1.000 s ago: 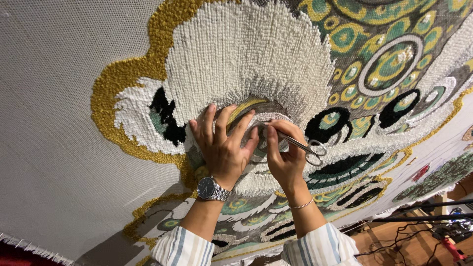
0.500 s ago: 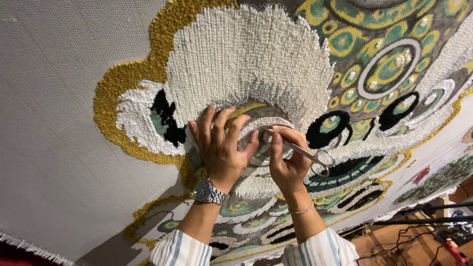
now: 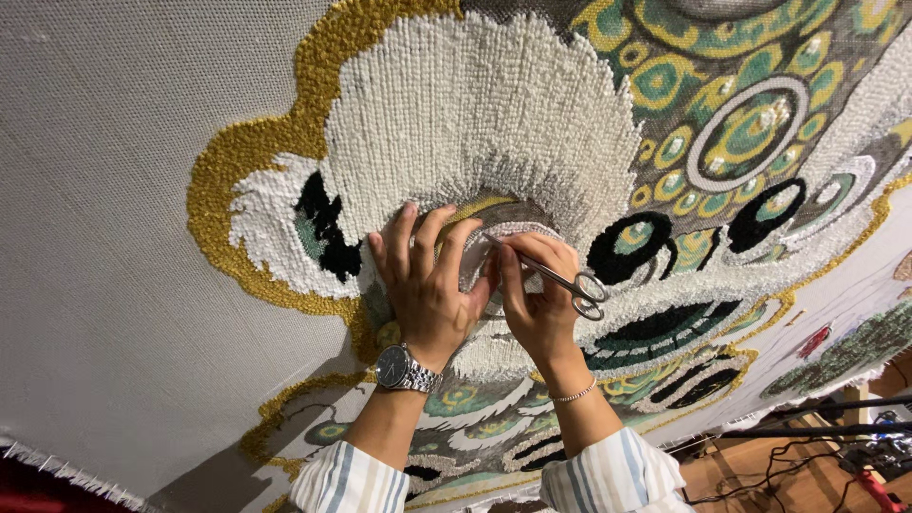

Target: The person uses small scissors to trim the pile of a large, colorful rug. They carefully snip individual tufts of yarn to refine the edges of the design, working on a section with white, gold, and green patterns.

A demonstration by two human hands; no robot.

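Pressing tufted rug, left hand; right hand pinching scissors.

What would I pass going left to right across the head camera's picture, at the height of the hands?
Bare grey backing cloth → gold tufted border → left hand → right hand → small scissors → green and black tufted patches.

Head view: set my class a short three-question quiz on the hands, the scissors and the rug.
1. True or false: the left hand lies flat on the tufted rug.
2. Which hand holds the scissors?
3. The watch is on which wrist: A left, B right?

Key: 1 true; 2 the right hand; 3 A.
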